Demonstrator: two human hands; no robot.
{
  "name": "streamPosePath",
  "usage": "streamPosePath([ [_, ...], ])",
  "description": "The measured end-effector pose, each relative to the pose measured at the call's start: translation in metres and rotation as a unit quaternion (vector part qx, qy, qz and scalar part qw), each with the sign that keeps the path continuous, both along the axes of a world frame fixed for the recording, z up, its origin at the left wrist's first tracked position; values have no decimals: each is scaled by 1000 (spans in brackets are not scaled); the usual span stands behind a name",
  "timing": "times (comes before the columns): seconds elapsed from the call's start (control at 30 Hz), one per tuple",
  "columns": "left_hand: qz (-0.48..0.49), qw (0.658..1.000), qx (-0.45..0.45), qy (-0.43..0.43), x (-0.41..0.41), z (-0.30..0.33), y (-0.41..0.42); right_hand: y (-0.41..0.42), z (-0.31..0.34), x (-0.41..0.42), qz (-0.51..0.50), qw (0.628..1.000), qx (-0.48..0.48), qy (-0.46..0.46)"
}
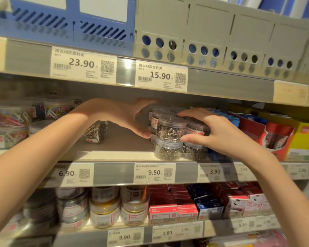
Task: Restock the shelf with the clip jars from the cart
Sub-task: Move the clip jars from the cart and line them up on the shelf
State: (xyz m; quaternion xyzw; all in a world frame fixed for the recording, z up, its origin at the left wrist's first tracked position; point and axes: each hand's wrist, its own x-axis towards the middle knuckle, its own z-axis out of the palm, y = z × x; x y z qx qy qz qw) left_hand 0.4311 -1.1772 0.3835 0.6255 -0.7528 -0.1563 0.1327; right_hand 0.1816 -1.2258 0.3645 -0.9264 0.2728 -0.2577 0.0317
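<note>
A clear jar of silver clips (170, 128) stands stacked on another clear jar (168, 148) at the front of the middle shelf (114, 155). My left hand (130, 116) cups the upper jar's left side, thumb touching it low. My right hand (216, 131) curves around its right side, thumb at the jar's lower edge, fingers over the top. More clip jars (197, 128) stand stacked behind and to the right. One jar (94, 131) lies on its side further left on the shelf. The cart is out of view.
Tubs of coloured clips (9, 120) fill the shelf's left end. Red and yellow boxes (278, 134) sit at the right. Bare shelf board lies between the tipped jar and the stack. File boxes (221, 41) stand above; jars and staple boxes (168, 205) fill the shelf below.
</note>
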Motion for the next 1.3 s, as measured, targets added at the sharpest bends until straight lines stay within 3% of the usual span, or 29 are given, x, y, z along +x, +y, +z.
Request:
streamPosePath([
  [0.13, 2, 1000, 25, 7, 29, 1, 14, 2, -1, 3, -12, 1000, -12, -6],
  [0.3, 35, 999, -10, 2, 43, 1, 36, 4, -1, 8, -1, 1000, -18, -14],
  [0.6, 116, 990, 24, -78, 73, 1, 73, 4, -3, 10, -14, 1000, -17, -1],
  [0.83, 184, 974, -47, -125, 80, -8, 75, 8, -3, 11, -9, 1000, -15, -4],
  [1.07, 117, 990, -53, -61, 60, -8, 72, 8, -4, 11, 0, 1000, -17, -23],
  [1.3, 43, 995, -25, -81, 25, -2, 50, 7, -6, 9, -9, 1000, -11, -26],
])
